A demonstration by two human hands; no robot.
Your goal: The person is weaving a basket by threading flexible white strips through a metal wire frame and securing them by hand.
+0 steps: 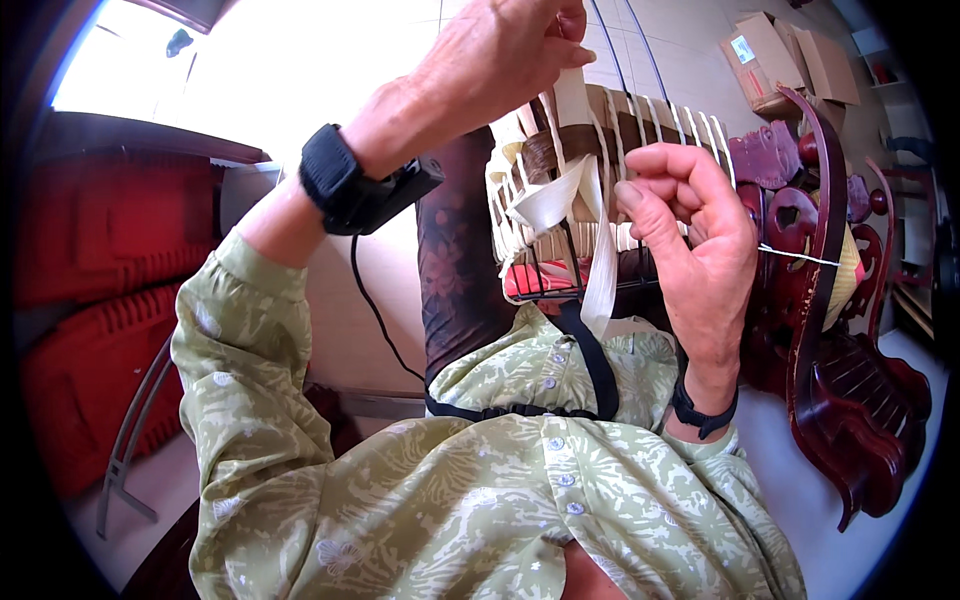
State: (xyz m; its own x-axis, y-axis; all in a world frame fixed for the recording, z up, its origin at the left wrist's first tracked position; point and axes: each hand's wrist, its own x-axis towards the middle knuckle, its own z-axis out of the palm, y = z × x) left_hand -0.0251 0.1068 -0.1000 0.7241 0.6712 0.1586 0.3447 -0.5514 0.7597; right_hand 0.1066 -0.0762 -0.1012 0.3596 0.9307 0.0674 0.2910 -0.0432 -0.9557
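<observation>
A wire-framed piece of weaving (640, 120), crossed by white cords and brown and cream bands, rests at my lap. Raised over its far left part, my left hand (500, 50) pinches an upright cream strip (571, 92). A loose cream ribbon (600, 290) hangs folded down the near side of the weaving, past black wire bars and a red patterned cloth (543, 275). Beside that ribbon, at the right, my right hand (697, 240) is loosely curled with thumb and fingers apart, nothing visibly held in it.
Carved dark-red wooden furniture (820, 380) stands at the right, a thin string tied to it. Cardboard boxes (770, 70) lie at the back right. Stacked red plastic pieces (100, 230) and a curved metal frame (135, 430) are at the left.
</observation>
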